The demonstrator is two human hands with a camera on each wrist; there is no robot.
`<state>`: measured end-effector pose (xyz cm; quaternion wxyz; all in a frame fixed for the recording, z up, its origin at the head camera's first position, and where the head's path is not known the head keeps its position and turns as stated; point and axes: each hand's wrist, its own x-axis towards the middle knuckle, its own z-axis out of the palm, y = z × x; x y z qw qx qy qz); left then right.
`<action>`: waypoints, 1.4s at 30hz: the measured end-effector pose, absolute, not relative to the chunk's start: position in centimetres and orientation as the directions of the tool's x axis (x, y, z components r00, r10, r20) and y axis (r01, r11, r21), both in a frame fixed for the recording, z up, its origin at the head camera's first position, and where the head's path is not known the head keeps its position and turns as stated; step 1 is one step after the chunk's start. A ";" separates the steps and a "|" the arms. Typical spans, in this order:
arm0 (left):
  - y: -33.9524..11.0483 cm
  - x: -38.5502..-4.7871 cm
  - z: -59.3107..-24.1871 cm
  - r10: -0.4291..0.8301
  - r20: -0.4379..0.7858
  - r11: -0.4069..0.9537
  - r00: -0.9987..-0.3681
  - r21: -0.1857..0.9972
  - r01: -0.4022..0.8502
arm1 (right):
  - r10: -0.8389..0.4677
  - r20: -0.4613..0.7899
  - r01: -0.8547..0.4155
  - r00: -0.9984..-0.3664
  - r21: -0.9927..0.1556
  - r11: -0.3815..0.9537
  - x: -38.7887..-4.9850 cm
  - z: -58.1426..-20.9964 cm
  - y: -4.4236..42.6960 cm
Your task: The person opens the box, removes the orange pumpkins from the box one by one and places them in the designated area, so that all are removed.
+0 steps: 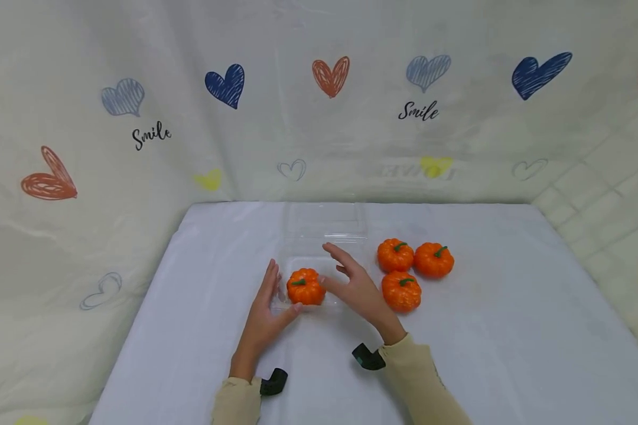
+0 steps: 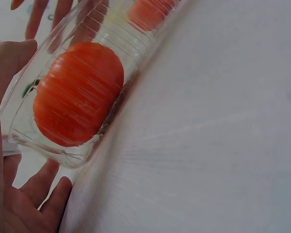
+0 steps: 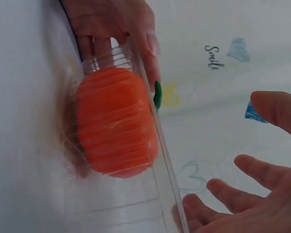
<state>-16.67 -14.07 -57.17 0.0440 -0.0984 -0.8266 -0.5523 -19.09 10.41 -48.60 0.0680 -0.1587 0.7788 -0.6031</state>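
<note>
A clear plastic clamshell container (image 1: 284, 306) sits on the table, its lid (image 1: 324, 221) folded back. Inside, at the left, lies a small orange pumpkin (image 1: 305, 287) with a green stem. My left hand (image 1: 261, 324) holds the container's front-left corner, thumb at the front rim and fingers along the left side. Above the container's right part hovers my right hand (image 1: 360, 293), fingers spread and holding nothing. The right wrist view shows this hand (image 3: 252, 204) apart from the pumpkin (image 3: 116, 121), which is seen through the ridged wall.
Three more pumpkins are grouped right of the container: one at the back (image 1: 396, 255), one farther right (image 1: 433, 260) and one in front (image 1: 401, 291). A white cloth (image 1: 510, 330) covers the table. Behind hangs a curtain (image 1: 276, 130) printed with hearts.
</note>
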 end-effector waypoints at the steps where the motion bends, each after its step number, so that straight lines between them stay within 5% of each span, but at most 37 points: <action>1: -14.0 -16.7 -57.2 0.119 0.184 0.368 -0.976 0.904 0.216 | -0.347 0.072 -0.160 -0.935 -0.959 0.233 -19.1 -48.7 10.3; 18: -13.6 -16.9 -56.7 0.143 0.209 0.358 -0.967 0.900 0.247 | -0.542 -0.154 -0.026 -0.827 -0.951 0.310 -20.7 -50.2 10.1; 42: -14.0 -16.7 -57.0 0.121 0.168 0.382 -0.978 0.902 0.203 | -0.412 -0.024 -0.159 -0.911 -0.900 0.406 -20.8 -50.9 8.8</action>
